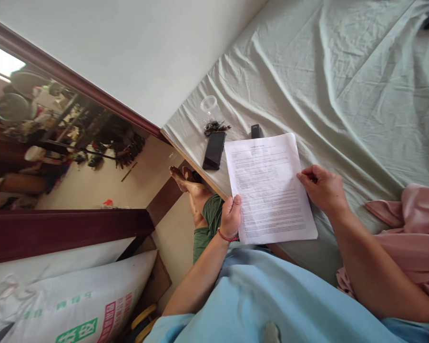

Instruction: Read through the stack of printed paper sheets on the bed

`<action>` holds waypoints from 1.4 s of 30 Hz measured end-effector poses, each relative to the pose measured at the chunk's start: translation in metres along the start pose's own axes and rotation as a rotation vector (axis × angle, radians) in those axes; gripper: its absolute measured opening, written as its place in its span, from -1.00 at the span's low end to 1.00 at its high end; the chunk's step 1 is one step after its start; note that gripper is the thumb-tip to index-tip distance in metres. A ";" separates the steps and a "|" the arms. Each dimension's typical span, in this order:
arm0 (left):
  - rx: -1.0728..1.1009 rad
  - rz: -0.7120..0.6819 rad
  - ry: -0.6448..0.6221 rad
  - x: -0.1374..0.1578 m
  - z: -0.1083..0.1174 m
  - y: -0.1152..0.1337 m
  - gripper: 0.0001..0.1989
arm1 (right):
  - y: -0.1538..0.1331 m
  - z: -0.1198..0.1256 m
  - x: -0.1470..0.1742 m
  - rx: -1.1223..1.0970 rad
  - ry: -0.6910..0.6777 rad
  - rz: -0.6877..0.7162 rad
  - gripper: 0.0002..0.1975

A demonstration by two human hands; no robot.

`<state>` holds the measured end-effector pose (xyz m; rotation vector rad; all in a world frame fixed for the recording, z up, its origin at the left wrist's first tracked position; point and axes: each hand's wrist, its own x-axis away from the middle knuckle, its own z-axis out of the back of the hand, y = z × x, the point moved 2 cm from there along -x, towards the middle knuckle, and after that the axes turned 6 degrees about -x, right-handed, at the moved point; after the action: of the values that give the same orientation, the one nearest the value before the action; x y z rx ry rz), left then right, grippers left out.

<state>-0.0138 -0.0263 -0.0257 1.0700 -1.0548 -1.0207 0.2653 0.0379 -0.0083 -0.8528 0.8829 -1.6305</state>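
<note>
A printed sheet of paper (268,190), covered in small text, lies tilted in front of me over my lap and the bed's edge. It may be a thin stack; I cannot tell. My left hand (231,215), with a red string at the wrist, grips its lower left edge, thumb on top. At the upper right edge, my right hand (323,186) pinches the paper between thumb and curled fingers. Just beyond the paper's top edge sits a small black box-like object (256,131), partly covered. A black smartphone (214,151) rests left of the paper.
Behind the phone are a bunch of keys (215,127) and a clear plastic cup (210,107). A pale green sheet (289,90) covers the bed. Pink cloth (411,224) lies at right. White sacks (78,295) stand lower left, below a dark red doorframe (67,231).
</note>
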 end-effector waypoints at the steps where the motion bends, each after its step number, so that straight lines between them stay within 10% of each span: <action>1: 0.004 0.000 0.000 0.001 0.000 0.001 -0.45 | 0.001 0.000 0.000 0.011 -0.002 0.002 -0.83; 13: 0.064 0.005 0.011 0.009 0.000 0.010 -0.49 | -0.002 -0.001 0.000 -0.038 0.002 0.050 -0.73; 21: 0.056 0.003 0.027 0.014 0.005 0.017 -0.51 | -0.007 0.001 0.003 -0.683 -0.205 0.012 -0.44; 29: 0.148 0.069 0.017 0.014 -0.002 0.018 -0.50 | -0.003 -0.003 0.011 -0.868 -0.482 -0.366 -0.56; 42: 0.090 0.088 -0.100 0.010 -0.010 0.024 -0.44 | -0.003 -0.004 0.007 -0.731 -0.316 -0.313 -0.56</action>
<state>0.0009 -0.0302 -0.0026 1.0442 -1.2285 -0.9708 0.2587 0.0320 -0.0070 -1.7753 1.1737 -1.3618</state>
